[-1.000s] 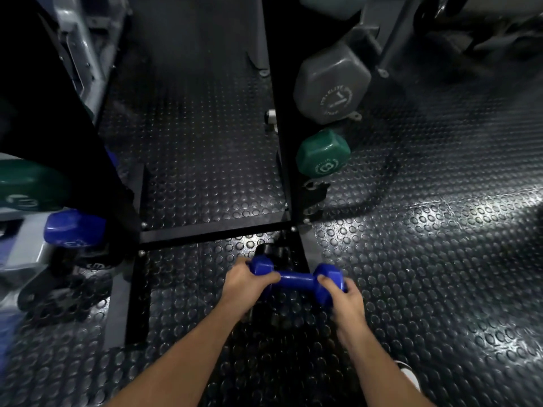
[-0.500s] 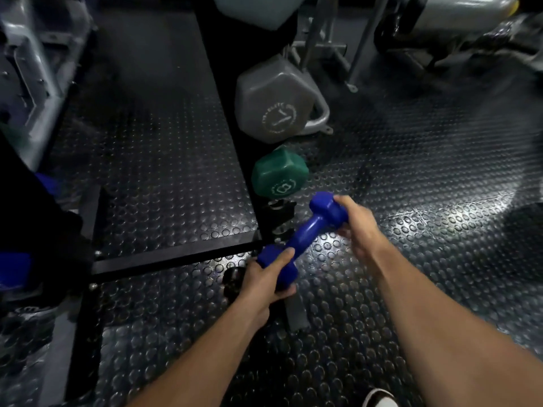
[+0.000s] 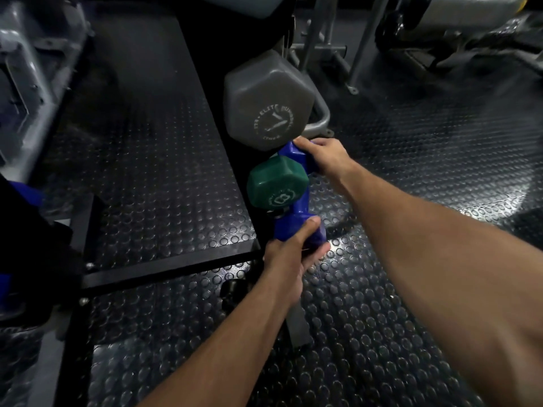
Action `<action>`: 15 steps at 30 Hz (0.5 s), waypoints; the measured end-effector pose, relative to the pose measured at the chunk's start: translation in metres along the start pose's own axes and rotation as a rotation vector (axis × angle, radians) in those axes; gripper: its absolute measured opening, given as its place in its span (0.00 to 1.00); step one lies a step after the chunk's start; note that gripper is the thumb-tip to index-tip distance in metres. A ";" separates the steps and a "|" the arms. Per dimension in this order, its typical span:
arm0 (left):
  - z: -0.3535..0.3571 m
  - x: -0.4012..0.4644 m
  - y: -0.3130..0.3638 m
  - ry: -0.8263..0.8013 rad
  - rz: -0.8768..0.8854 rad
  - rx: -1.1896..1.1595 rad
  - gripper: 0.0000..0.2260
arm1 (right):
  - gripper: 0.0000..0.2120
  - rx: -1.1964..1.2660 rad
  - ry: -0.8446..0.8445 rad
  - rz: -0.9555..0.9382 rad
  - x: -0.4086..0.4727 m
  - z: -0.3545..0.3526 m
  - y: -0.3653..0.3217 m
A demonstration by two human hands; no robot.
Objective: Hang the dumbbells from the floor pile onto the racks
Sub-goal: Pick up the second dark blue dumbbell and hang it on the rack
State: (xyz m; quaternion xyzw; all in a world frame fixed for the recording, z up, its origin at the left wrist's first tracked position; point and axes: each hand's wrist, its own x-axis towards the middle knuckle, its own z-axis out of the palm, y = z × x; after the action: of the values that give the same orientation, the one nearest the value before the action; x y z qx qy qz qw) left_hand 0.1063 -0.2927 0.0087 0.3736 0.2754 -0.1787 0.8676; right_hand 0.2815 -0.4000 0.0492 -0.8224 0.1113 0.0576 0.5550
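I hold a blue dumbbell [image 3: 296,227] by both ends. My left hand [image 3: 289,257] grips its near head, my right hand [image 3: 321,155] grips its far head. It stands nearly upright against the black rack post [image 3: 232,136], just right of a green dumbbell [image 3: 276,186] hanging there, which hides part of its handle. A larger grey hex dumbbell [image 3: 266,101] hangs on the rack right above, touching the blue far head.
Studded black rubber floor [image 3: 411,289] lies all around. The rack's black base bar [image 3: 164,271] runs left. A second rack with blue dumbbells [image 3: 17,198] stands at the left edge. Grey machine frames [image 3: 317,54] and a grey roller [image 3: 470,7] sit behind.
Both hands have carried the blue dumbbell up and away from the floor to the rack, turning it from level to nearly upright beside the green dumbbell.
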 end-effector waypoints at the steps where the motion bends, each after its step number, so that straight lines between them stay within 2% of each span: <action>1: 0.000 0.002 0.000 0.003 -0.003 -0.036 0.22 | 0.21 -0.013 0.012 0.006 0.003 0.001 0.002; 4: -0.003 0.007 0.007 0.009 0.038 -0.095 0.28 | 0.16 -0.037 0.007 0.018 0.014 0.005 0.004; 7: -0.006 0.011 0.015 0.012 0.024 -0.178 0.27 | 0.10 -0.023 -0.020 0.045 0.019 0.012 0.002; 10: -0.004 0.015 0.020 0.031 -0.003 -0.257 0.26 | 0.11 0.068 -0.063 0.043 0.018 0.026 0.001; 13: -0.009 0.018 0.015 0.022 0.008 -0.206 0.21 | 0.11 0.208 -0.080 0.129 0.017 0.024 0.003; 15: -0.012 0.019 0.012 0.055 0.032 -0.102 0.21 | 0.13 0.245 -0.083 0.179 0.013 0.016 0.005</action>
State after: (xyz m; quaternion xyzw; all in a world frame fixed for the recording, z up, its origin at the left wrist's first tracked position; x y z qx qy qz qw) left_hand 0.1232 -0.2777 -0.0034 0.3381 0.3017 -0.1401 0.8803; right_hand 0.2929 -0.3886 0.0356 -0.7323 0.1674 0.1266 0.6479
